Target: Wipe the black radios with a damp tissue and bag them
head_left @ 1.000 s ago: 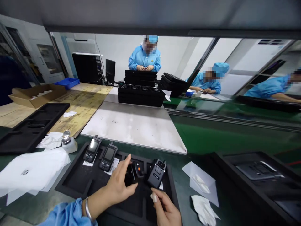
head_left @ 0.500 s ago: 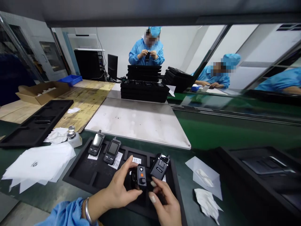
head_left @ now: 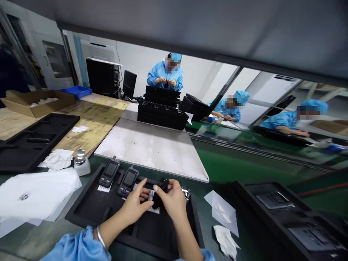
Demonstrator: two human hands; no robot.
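Note:
My right hand [head_left: 174, 201] grips a dark handheld radio [head_left: 160, 195] above the black foam tray [head_left: 114, 212]. An orange spot shows at the radio's upper end. Just left of it is my left hand [head_left: 134, 206], its thumb and fingers apart and nothing held in them. Two more handheld radios, one at the tray's far left [head_left: 109, 172] and one beside it [head_left: 128, 182], lie screen up on white labels. Another radio [head_left: 186, 194] in the tray is mostly hidden behind my right hand.
White sheets [head_left: 35, 195] and a pump bottle [head_left: 81, 165] stand left of the tray. Crumpled tissue [head_left: 226, 242] lies to the right, near another black tray [head_left: 244, 217] holding devices. Stacked trays [head_left: 162, 116] stand beyond the white board [head_left: 152, 148]. Co-workers in blue sit or stand farther back.
My right hand has taken hold of the radio that my left hand held, and it has turned. My left hand has let go. The camera view has tilted and shifted right.

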